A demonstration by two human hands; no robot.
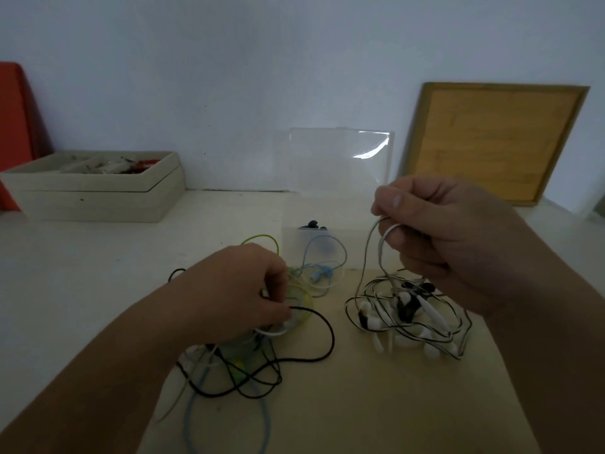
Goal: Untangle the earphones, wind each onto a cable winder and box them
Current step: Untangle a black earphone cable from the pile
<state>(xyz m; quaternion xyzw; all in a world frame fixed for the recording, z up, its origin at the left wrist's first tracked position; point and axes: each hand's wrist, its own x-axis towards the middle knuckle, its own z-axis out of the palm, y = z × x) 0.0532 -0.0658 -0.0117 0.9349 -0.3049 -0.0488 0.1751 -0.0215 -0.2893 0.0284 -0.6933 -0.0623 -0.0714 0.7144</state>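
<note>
Tangle [248,371] of black, blue and green cords lies near on tabletop [98,273]; left hand [242,290] on it, grip pinching its cords. Right hand [442,231] raised, grip pinching loops lifted from white earphones [409,319]. Behind them, clear box [294,244], lid up.

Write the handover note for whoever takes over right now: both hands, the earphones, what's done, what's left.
Left hand pinches a cable in the coloured tangle.
Right hand holds up a loop of the black-and-white tangle.
Clear box stands open behind them, with a dark item at its back rim.
Done: nothing visibly wound.
Left: untangle both heaps, wind each earphone, box them.
</note>
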